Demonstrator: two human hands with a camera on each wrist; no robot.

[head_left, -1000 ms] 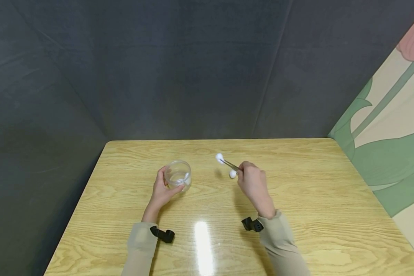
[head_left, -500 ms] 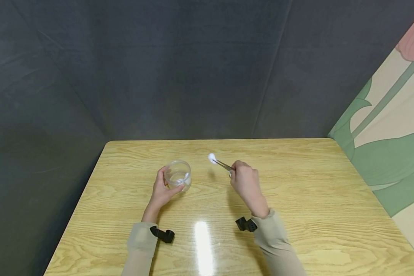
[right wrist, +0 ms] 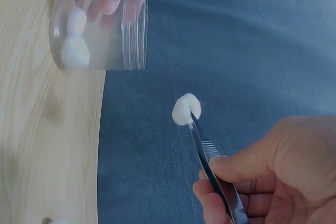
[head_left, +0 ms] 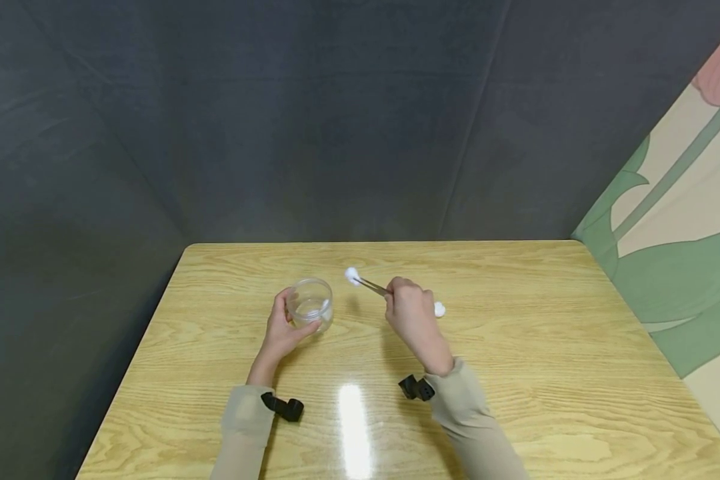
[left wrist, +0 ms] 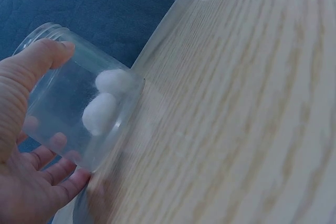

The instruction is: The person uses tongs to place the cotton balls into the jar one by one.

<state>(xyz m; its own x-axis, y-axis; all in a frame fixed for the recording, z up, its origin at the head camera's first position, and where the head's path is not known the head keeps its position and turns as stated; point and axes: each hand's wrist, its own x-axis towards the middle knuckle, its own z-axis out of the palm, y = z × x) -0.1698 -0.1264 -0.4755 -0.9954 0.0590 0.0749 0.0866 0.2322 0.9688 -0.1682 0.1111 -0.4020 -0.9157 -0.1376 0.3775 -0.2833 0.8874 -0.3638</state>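
My left hand (head_left: 281, 333) grips a clear plastic jar (left wrist: 68, 103) that stands on the table, open at the top, thumb on one side and fingers on the other. Two white cotton balls (left wrist: 100, 113) lie at the jar's bottom. In my right hand (head_left: 411, 317) is a pair of metal tweezers (right wrist: 202, 153), pinched between thumb and fingers. The tweezers' tips clasp another cotton ball (right wrist: 186, 109), held in the air to the right of the jar's mouth. One more cotton ball (head_left: 439, 309) rests on the table, partly behind my right hand.
The wood-grain table (head_left: 546, 347) ends at a dark cloth backdrop (head_left: 360, 133) along its far side. A floral panel (head_left: 684, 220) stands at the right. Each sleeve carries a black wrist camera (head_left: 285, 407).
My right hand has moved left, bringing the tweezers and their cotton ball closer to the jar. The table's cotton ball now shows to the hand's right. My left hand and the jar have stayed put.
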